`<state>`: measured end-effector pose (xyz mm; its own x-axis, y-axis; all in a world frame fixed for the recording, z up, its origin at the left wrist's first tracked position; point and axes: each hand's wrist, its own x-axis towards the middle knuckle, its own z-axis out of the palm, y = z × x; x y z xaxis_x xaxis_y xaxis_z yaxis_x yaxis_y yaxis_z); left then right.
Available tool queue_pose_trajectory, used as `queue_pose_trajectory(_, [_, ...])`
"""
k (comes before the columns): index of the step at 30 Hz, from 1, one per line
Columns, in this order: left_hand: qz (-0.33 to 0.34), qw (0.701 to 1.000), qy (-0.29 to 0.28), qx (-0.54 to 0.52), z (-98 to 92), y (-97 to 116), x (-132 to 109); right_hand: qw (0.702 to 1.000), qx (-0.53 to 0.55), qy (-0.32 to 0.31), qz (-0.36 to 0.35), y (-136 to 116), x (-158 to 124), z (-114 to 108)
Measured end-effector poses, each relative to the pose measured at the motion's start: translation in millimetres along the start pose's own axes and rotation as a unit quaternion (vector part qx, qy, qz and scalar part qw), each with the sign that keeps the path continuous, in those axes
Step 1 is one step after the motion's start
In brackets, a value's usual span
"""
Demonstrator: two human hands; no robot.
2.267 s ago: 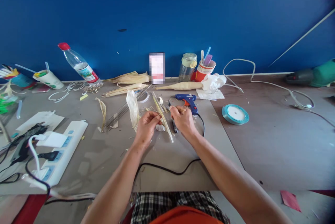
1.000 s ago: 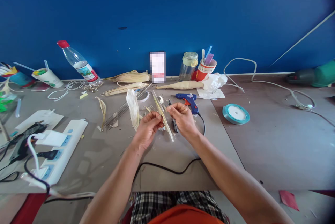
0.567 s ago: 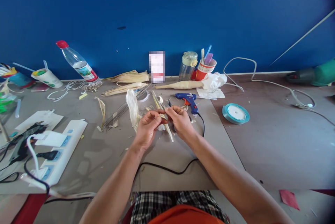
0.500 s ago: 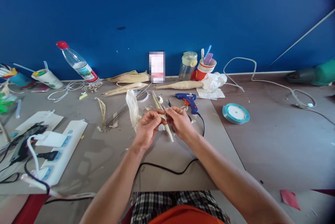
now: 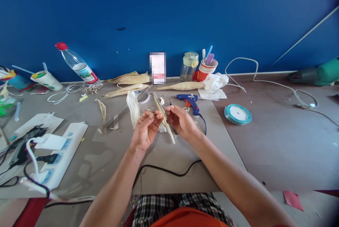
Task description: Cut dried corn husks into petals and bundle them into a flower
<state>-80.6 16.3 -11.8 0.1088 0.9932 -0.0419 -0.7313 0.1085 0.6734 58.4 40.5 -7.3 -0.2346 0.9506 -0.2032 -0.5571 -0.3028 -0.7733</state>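
My left hand (image 5: 145,131) is closed in a pinch, fingertips on something thin and pale that is too small to make out. My right hand (image 5: 181,122) is a short way to the right, its fingers curled and thumb against them; whatever is in it is hidden. Beneath and between both hands lies a long pale green strip of husk (image 5: 164,121), slanting across the table. A blue glue gun (image 5: 188,100) rests just beyond my right hand. Left of my left hand lie a white husk piece (image 5: 132,108) and a bundle of thin wires (image 5: 119,115).
Dry corn husks (image 5: 129,78) lie along the wall by a propped phone (image 5: 158,68). A clear jar (image 5: 189,67) and a red paper cup (image 5: 207,69) stand behind. A ribbon roll (image 5: 237,114) sits right; a power strip (image 5: 65,154) left. A black cord (image 5: 169,174) crosses the front.
My hands have moved slightly apart; the fingertips, nearly touching before, now have a small gap between them. The things on the table have stayed in place.
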Motion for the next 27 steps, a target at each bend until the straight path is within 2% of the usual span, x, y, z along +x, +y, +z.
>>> queue_pose_trajectory(6, [-0.021, 0.998, 0.024, -0.062, -2.4, 4.2, 2.2, 0.984, -0.104, -0.103, -0.106, -3.6, -7.7, 3.5])
queue_pose_trajectory(8, [-0.021, 0.998, 0.022, -0.063, -2.9, 3.8, 2.3, 0.974, -0.146, -0.113, -0.135, -0.1, -8.1, 4.2])
queue_pose_trajectory(13, [-0.02, 0.998, 0.045, -0.034, -4.5, 3.1, 2.7, 0.935, -0.286, -0.027, -0.207, 6.5, -7.7, 4.3])
queue_pose_trajectory(19, [-0.045, 0.998, 0.025, -0.02, -6.1, 0.4, 1.7, 0.923, -0.322, 0.05, -0.203, 3.6, -8.6, 5.2])
queue_pose_trajectory(23, [-0.045, 0.999, 0.017, -0.013, -4.5, -0.3, 1.0, 0.903, -0.363, 0.071, -0.218, 2.3, -9.3, 5.1])
queue_pose_trajectory(27, [-0.037, 0.999, 0.014, -0.01, -1.9, 0.1, 0.7, 0.868, -0.426, 0.07, -0.244, 1.8, -10.2, 4.5])
